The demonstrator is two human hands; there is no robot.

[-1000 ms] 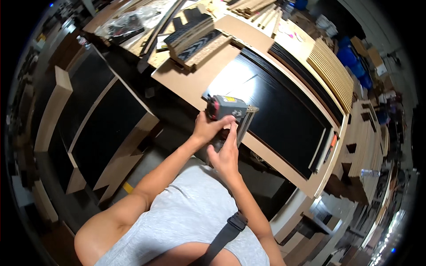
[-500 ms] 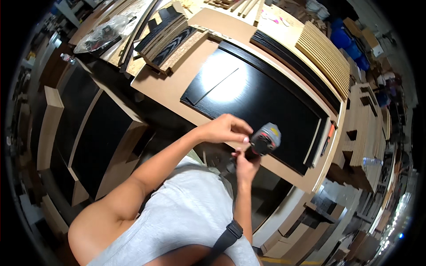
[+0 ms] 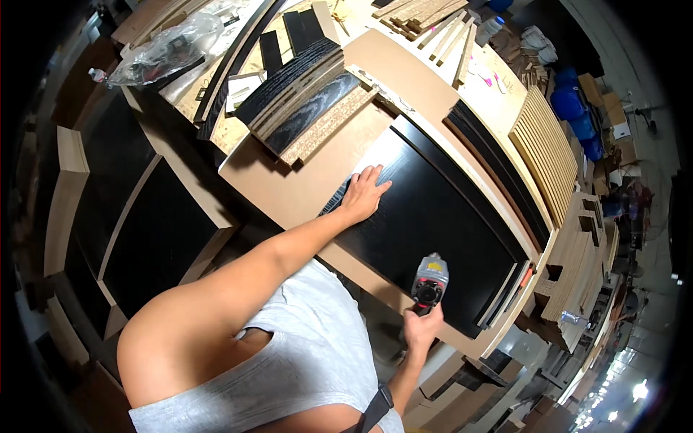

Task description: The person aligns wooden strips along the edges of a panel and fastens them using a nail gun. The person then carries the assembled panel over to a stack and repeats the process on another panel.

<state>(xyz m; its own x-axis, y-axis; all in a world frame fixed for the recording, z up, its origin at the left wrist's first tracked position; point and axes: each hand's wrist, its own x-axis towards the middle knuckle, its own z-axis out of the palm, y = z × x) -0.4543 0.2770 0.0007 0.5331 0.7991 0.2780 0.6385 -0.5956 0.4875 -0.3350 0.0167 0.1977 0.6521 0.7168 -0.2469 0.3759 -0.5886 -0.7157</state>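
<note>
A glossy black panel (image 3: 429, 224) lies on a larger brown board on the bench. My left hand (image 3: 364, 195) is spread over the panel's left end, fingers stretched out; what lies under the palm is hidden. In my right hand (image 3: 423, 329) is a grey and black cordless drill (image 3: 431, 280), gripped by its handle. The drill is over the panel's near edge, toward the right end. Its tip points away from me; I cannot tell whether it touches anything.
Stacked black-faced offcuts (image 3: 296, 108) stand beyond my left hand. Long dark strips (image 3: 498, 173) and a ribbed wooden panel (image 3: 545, 155) lie along the far side. An orange-handled tool (image 3: 526, 277) rests at the right end. Black cabinet panels (image 3: 159, 224) stand at left.
My left hand has moved from beside the drill to the panel's left end and spread out. My right hand has raised the drill upright; the thin strip on the panel no longer shows.
</note>
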